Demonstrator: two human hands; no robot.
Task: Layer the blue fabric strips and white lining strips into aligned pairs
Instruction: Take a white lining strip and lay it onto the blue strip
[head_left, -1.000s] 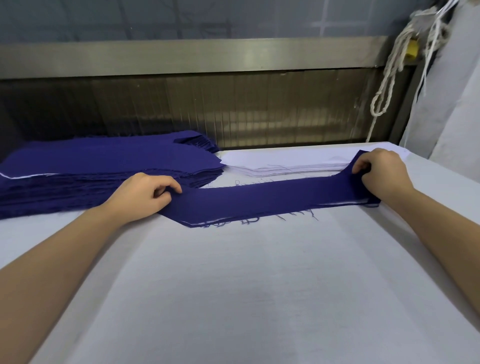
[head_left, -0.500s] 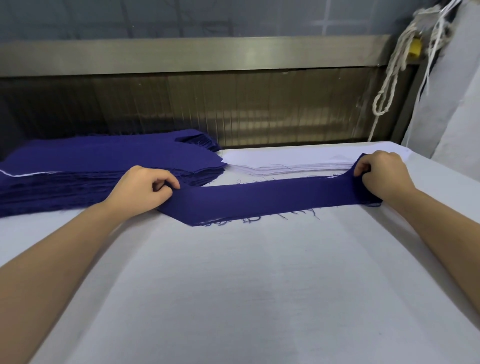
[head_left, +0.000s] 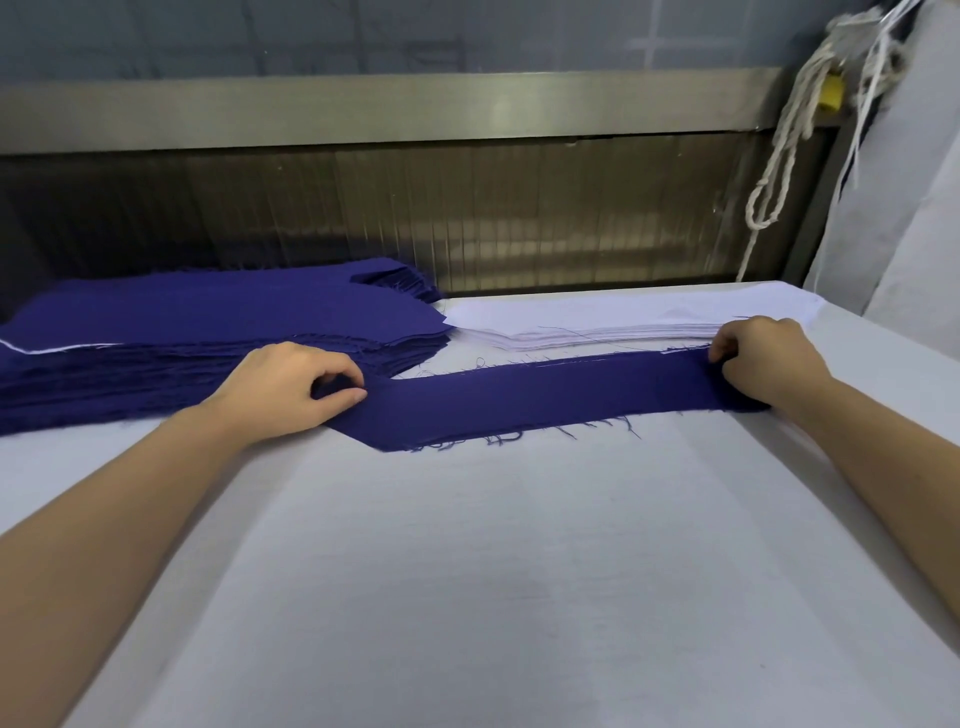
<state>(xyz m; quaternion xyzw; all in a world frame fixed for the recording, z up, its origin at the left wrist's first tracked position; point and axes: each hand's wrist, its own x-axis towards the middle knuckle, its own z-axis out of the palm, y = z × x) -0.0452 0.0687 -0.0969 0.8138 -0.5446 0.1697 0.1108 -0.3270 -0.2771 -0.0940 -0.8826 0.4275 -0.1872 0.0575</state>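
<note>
On the white worktop (head_left: 467, 571) we have one blue strip (head_left: 545, 400) stretched flat between left grip (head_left: 291, 384) and right grip (head_left: 763, 358), each pinching an end, seemingly squaring its edges; next we would reach beyond the right grip to the white lining stack (head_left: 597, 325).

A garment workshop: padded white table (head_left: 467, 597); stacked cut blue strips (head_left: 208, 322); white lining stack (head_left: 597, 325).

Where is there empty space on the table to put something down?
The big bare patch is the white table in front of the blue strip, toward the person. The back is crowded: blue stack back left, white lining stack back right, left hand and right hand pinching the strip's ends.
</note>
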